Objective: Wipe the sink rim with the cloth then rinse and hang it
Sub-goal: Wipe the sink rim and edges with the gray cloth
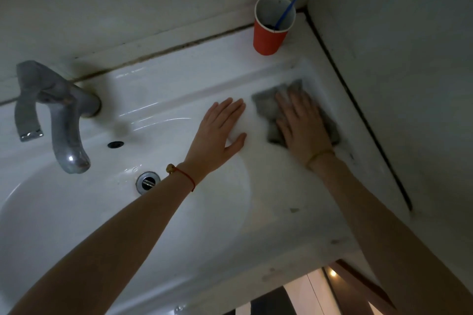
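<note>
Head view showed the right hand (304,125) pressing flat, fingers straight, on the grey cloth (271,110) on the sink rim (281,186); the left hand (220,133) lay flat beside it.

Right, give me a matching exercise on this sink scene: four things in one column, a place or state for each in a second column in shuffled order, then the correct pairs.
Column one:
1. cloth
2. red cup
3. left hand
4. faucet

Column two:
A. flat on the bare rim, fingers straight
B. stands in the back corner, blue stick inside
C. pressed under the right hand
D. reaches over the basin from the left

Pairs: 1-C, 2-B, 3-A, 4-D
</note>
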`<state>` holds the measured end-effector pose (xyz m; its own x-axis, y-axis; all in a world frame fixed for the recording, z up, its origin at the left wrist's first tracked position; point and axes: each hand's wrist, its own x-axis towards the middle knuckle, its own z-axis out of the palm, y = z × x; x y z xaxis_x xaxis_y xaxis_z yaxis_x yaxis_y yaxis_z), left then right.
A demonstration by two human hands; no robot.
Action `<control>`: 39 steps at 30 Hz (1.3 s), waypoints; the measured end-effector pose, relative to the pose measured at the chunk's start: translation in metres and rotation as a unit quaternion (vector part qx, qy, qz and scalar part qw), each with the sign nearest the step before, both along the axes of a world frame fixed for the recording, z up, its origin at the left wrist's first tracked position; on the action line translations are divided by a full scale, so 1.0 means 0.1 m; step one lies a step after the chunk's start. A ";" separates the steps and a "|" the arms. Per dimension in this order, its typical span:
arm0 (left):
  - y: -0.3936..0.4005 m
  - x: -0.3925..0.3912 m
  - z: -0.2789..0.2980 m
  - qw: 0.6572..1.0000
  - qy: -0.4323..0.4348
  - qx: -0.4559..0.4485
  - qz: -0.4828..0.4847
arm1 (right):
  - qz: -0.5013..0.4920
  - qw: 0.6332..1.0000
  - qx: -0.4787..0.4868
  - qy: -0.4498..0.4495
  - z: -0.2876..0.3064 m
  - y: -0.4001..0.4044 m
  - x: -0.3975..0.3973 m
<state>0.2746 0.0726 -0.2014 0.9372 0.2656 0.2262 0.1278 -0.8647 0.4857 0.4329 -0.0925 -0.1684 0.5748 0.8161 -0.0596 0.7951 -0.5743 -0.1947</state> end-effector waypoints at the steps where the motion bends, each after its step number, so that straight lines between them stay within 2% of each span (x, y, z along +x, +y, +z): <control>1: 0.00 0.00 0.00 1.000 0.001 0.002 0.002 | -0.035 0.999 0.003 0.003 0.00 0.11 0.09; 3: 0.00 0.00 0.00 1.000 0.002 0.001 0.001 | -0.076 0.997 -0.002 0.001 -0.03 0.16 0.04; 7: 0.00 0.00 0.01 1.000 0.001 -0.003 0.001 | 0.023 0.999 -0.011 0.023 -0.04 -0.26 -0.50; 10: -0.01 0.01 -0.01 1.000 -0.003 -0.002 -0.001 | 0.065 0.997 0.001 0.036 -0.06 -0.37 -0.42; 15: 0.00 0.00 0.01 1.000 0.010 0.006 0.000 | -0.061 0.997 0.034 0.023 -0.01 0.08 0.00; 21: -0.10 -0.01 0.15 0.999 0.037 0.024 -0.015 | -0.041 0.995 0.035 0.084 0.32 -0.39 -0.33; 22: -0.16 0.01 0.18 0.999 0.025 0.031 -0.025 | -0.068 0.994 0.036 0.077 0.42 -0.56 -0.37; 24: -0.29 0.05 0.25 0.997 0.000 0.042 -0.058 | -0.129 0.984 0.115 0.044 0.68 -0.94 -0.42; 26: -0.46 0.12 0.29 0.995 -0.003 0.043 -0.095 | -0.162 0.975 0.148 -0.034 0.87 -1.34 -0.47; 29: -0.68 0.20 0.24 0.989 0.029 0.040 -0.141 | -0.154 0.981 0.071 -0.092 0.84 -1.59 -0.52; 32: -0.77 0.20 0.13 0.987 0.063 0.051 -0.141 | -0.089 0.987 -0.113 -0.071 0.52 -1.44 -0.44; 35: -0.76 0.19 0.06 0.987 0.057 0.064 -0.132 | -0.073 0.991 -0.098 -0.059 0.35 -1.34 -0.29; 39: -0.75 0.20 0.04 0.987 0.051 0.072 -0.131 | -0.043 0.997 -0.046 -0.039 0.36 -1.67 -0.44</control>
<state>0.2943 -0.0027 -0.1970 0.9894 -0.0165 0.1443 -0.0669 -0.9337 0.3517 0.3885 -0.2597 -0.1323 0.6481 0.7569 -0.0840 0.7531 -0.6534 -0.0773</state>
